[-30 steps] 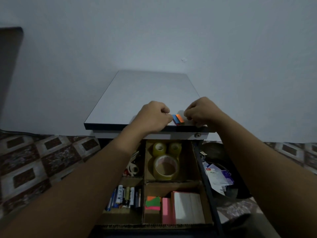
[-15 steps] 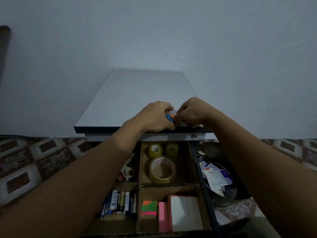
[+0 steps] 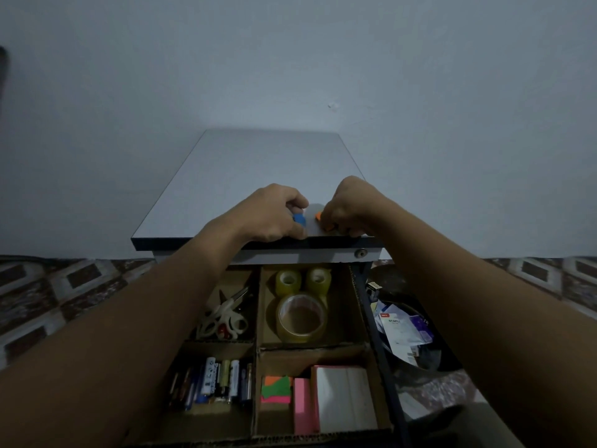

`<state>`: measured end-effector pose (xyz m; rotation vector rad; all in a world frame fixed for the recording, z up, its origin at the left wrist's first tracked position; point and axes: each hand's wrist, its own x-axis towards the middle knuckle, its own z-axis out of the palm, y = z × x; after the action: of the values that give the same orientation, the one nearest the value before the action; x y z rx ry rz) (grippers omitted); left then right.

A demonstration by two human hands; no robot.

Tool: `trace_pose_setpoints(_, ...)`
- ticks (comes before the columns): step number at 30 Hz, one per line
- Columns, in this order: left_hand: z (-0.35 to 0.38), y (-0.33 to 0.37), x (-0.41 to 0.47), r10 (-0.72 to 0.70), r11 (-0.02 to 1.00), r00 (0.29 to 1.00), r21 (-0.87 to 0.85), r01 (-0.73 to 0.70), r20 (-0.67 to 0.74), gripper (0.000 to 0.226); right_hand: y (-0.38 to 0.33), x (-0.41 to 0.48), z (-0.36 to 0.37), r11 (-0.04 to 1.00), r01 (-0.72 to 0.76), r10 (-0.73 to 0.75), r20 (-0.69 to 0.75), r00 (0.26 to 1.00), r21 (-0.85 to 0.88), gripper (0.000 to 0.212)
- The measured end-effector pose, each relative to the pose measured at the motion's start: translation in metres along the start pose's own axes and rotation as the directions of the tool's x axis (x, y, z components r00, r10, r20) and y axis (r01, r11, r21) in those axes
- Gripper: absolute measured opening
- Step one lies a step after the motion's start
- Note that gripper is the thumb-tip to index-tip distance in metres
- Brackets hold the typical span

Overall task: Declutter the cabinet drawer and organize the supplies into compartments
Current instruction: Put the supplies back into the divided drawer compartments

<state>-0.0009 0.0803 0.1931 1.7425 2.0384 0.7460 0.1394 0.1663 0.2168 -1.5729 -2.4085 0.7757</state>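
My left hand (image 3: 274, 215) curled round a small blue piece (image 3: 299, 219) at the front edge of the cabinet top (image 3: 258, 163). Just beside it, my right hand (image 3: 352, 208) pinched an orange piece (image 3: 318, 216) — the two pieces apart. I judged this the sorting step — next, each needed a fitting compartment in the open drawer (image 3: 355, 305) below.

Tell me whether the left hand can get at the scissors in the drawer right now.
Probably yes, but not freely: the left hand pinches a blue piece at the cabinet top. The scissors lie uncovered in the open back-left compartment, just below that forearm, with nothing on top.
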Motion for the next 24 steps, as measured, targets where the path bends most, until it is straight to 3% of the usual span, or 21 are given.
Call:
trace_pose_setpoints(10, -0.028, -0.019, -0.014, -0.039, 0.999, 0.997, 0.032, 0.037, 0.070, 0.056, -0.014, 0.002, 0.007, 0.996, 0.031, -0.027, 0.053, 0.998, -0.079, 0.017)
trace_pose_setpoints(12, -0.027, -0.022, -0.016, -0.065, 0.998, 0.998, 0.013, 0.065, 0.016, 0.052, -0.014, 0.002, 0.009, 0.987, 0.076, -0.073, 0.030, 0.997, -0.142, 0.017)
trace_pose_setpoints(16, -0.023, -0.026, -0.015, -0.178, 0.975, 0.953, 0.083, 0.204, -0.245, 0.024, -0.007, 0.004, 0.010, 0.988, 0.096, -0.096, 0.005, 0.995, -0.125, 0.021)
trace_pose_setpoints(18, -0.019, -0.023, -0.015, -0.220, 0.957, 0.943, 0.132, 0.258, -0.248, 0.028, -0.003, 0.008, 0.011, 0.988, 0.110, -0.114, -0.032, 0.993, -0.110, 0.015)
trace_pose_setpoints(20, -0.015, -0.017, -0.015, -0.247, 0.945, 0.941, 0.155, 0.287, -0.233, 0.032, 0.002, 0.014, 0.012, 0.983, 0.136, -0.147, -0.090, 0.985, -0.121, 0.023)
trace_pose_setpoints(24, -0.009, -0.006, -0.009, -0.278, 0.936, 0.934, 0.154, 0.316, -0.224, 0.023, 0.010, 0.015, 0.011, 0.946, 0.221, -0.264, -0.169, 0.950, -0.236, 0.023)
